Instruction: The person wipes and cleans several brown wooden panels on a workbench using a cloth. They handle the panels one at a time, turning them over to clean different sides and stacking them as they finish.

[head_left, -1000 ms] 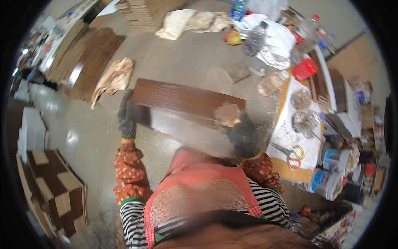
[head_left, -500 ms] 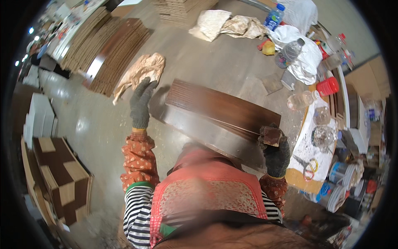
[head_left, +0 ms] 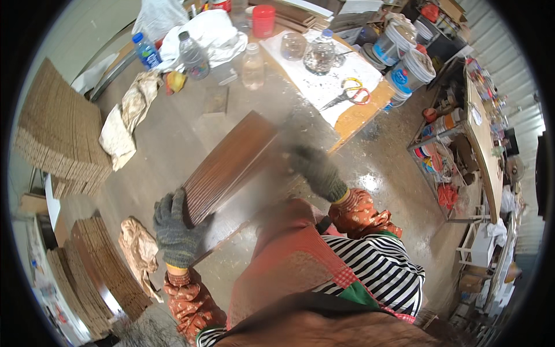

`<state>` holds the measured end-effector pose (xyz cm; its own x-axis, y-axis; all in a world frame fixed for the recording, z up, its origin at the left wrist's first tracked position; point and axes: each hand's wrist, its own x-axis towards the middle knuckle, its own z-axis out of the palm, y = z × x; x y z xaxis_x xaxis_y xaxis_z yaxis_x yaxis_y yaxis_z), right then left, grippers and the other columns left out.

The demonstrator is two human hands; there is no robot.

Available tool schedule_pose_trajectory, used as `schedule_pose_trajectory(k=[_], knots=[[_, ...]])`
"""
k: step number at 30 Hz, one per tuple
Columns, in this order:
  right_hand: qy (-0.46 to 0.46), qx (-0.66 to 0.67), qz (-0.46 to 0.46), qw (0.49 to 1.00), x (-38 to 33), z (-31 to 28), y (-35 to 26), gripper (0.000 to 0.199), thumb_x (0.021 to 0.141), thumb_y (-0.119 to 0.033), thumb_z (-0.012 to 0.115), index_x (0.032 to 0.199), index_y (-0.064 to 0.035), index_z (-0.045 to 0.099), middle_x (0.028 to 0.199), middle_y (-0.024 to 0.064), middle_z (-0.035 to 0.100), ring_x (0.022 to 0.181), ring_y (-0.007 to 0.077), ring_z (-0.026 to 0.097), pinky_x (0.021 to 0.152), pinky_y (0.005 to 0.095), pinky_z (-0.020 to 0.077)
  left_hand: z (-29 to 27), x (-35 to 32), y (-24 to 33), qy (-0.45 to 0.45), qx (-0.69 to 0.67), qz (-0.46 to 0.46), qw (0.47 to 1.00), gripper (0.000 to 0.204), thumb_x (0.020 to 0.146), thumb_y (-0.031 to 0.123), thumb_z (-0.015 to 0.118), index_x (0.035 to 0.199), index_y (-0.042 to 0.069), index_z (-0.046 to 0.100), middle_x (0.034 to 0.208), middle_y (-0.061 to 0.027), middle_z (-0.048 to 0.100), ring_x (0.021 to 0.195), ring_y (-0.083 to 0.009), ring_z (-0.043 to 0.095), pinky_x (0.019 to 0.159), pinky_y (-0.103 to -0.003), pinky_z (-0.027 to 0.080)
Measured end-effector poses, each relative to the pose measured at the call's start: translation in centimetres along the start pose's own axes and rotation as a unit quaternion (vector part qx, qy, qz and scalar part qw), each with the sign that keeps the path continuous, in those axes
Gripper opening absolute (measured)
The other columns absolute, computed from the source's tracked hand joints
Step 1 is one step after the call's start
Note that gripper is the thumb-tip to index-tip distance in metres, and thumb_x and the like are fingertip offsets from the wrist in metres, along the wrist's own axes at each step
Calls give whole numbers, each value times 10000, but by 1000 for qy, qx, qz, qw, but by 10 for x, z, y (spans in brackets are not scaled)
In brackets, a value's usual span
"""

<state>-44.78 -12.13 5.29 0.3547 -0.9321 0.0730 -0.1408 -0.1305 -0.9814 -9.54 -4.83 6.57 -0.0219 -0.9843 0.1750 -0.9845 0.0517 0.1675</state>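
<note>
A stack of dark brown grooved wooden boards [head_left: 231, 165] lies slantwise on the worktable in front of me. My left hand [head_left: 175, 231], in a dark grey knit glove, cups the near left end of this stack, its fingers curled against the end. On the other side, my right hand [head_left: 317, 172], gloved alike, is beside the right end of the boards. Motion smears its fingers, so whatever it holds does not show. Beyond the stack, a small flat brown piece [head_left: 216, 100] rests on the table. A crumpled tan cloth [head_left: 139, 248] lies left of my left hand.
Scissors [head_left: 347, 98] and clear jars, one jar [head_left: 319, 55] among them, stand on white paper at the back right. Bottles, including a blue-capped one [head_left: 147, 52], line the far side. Stacked panels [head_left: 58, 127] rise at the left. Buckets [head_left: 413, 72] sit beyond the table's right edge.
The view has swung to the right. My left hand has moved from beside the tan cloth to the boards' end. My right hand, earlier holding a small brown block, is now blurred.
</note>
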Motion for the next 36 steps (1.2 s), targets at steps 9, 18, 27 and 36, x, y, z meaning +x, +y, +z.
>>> schedule_pose_trajectory(k=[9, 18, 27, 36], knots=[[181, -448, -96, 870, 107, -136, 92, 380, 963, -281, 716, 1270, -59, 679, 1164, 157, 710, 1033, 311, 682, 941, 414, 538, 18, -48, 20, 134, -18, -42, 990, 923, 637, 246, 898, 1468, 100, 525, 1373, -188, 591, 1300, -402, 536, 1107, -519, 423], [160, -543, -146, 811, 191, -298, 111, 478, 935, -368, 720, 1359, -164, 640, 1307, 109, 656, 1238, 325, 585, 1084, 481, 426, 79, -72, 124, 285, -230, -455, 812, 973, 600, -24, 896, 1483, 15, 491, 1465, -160, 553, 1383, -290, 501, 1180, -420, 400], [14, -660, 26, 751, 295, -405, 154, 448, 895, -421, 628, 1215, -108, 645, 1136, 204, 723, 1083, 399, 689, 911, 543, 533, 47, -23, 206, 96, -60, -604, 789, 1181, 607, 298, 965, 1583, 74, 339, 1402, -278, 518, 1242, -420, 569, 1047, -492, 481], [-42, -608, 3, 793, 310, -406, 116, 528, 828, -314, 763, 1250, -21, 641, 1173, 246, 699, 1157, 417, 649, 989, 488, 499, 63, -16, 211, 113, -41, -554, 824, 1319, 574, 398, 997, 1601, 13, 264, 1429, -316, 491, 1266, -441, 555, 1050, -491, 479]])
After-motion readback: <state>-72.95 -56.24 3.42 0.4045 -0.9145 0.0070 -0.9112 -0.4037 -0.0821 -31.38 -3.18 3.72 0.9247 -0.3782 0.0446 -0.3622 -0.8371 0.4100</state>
